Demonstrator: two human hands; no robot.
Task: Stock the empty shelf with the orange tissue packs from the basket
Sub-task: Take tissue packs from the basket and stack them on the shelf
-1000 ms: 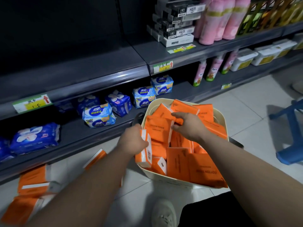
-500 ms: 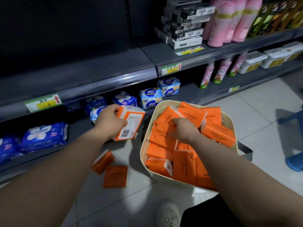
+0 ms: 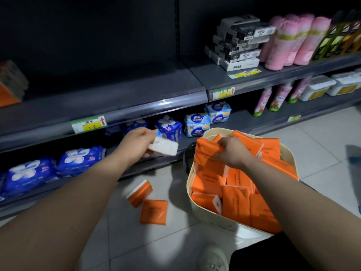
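orange pack (image 3: 207, 153) in right hand (image 3: 234, 153); white-sided pack (image 3: 165, 148) in left hand (image 3: 136, 144)

Pack (image 3: 164, 148) in left hand (image 3: 136, 143) motion-blurred, print unreadable — orange stack (image 3: 7, 94) cut off at left edge.

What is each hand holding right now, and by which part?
The left hand grips a tissue pack by one end, white face showing. The right hand pinches the top edge of an orange pack in the basket.
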